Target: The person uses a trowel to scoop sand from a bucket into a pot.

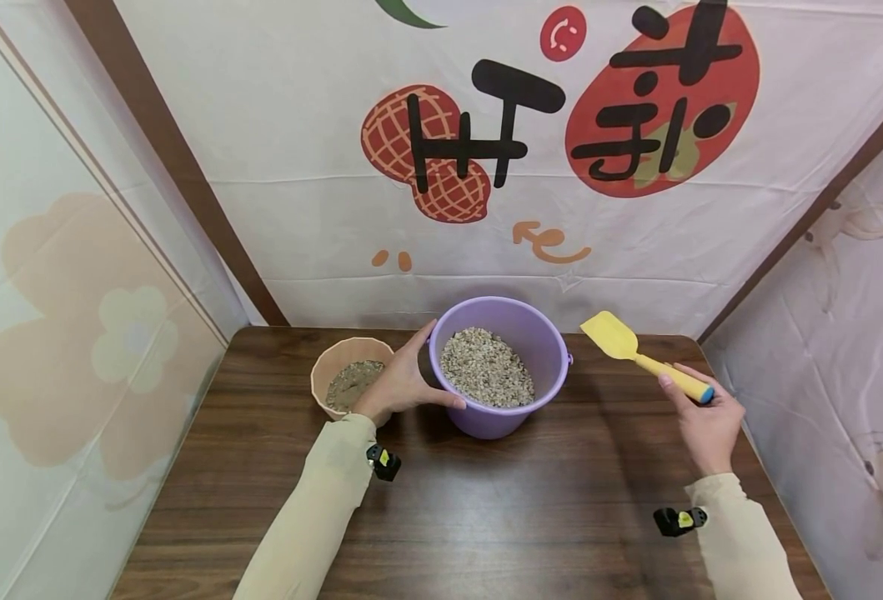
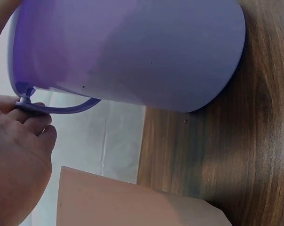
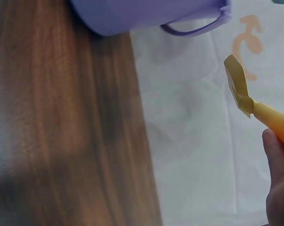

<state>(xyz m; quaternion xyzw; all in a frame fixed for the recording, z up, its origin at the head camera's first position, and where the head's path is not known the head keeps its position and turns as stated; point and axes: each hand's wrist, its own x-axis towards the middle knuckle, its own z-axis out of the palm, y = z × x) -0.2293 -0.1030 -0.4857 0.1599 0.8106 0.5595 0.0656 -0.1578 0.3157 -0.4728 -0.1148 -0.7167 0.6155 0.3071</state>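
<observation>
A purple bucket (image 1: 489, 425) stands on the table, with a layer of coarse beige grains (image 1: 486, 367) inside. My left hand (image 1: 403, 379) grips its left side at the rim, thumb on the near edge. In the left wrist view, curled fingers (image 2: 38, 123) lie at the bucket's handle (image 2: 68, 110), by its hinge. My right hand (image 1: 714, 425) holds a toy shovel (image 1: 612, 336) by its thick yellow handle with a blue end. The shovel's flat blade points up and left, to the right of the bucket, with no grains showing on it.
Left of the bucket, partly behind my left wrist, sits a peach pot (image 1: 321, 375) with greyish grains inside. A printed white cloth wall (image 1: 298, 242) rises along the far edge of the dark wooden table (image 1: 501, 525). More cloth panels stand at both sides.
</observation>
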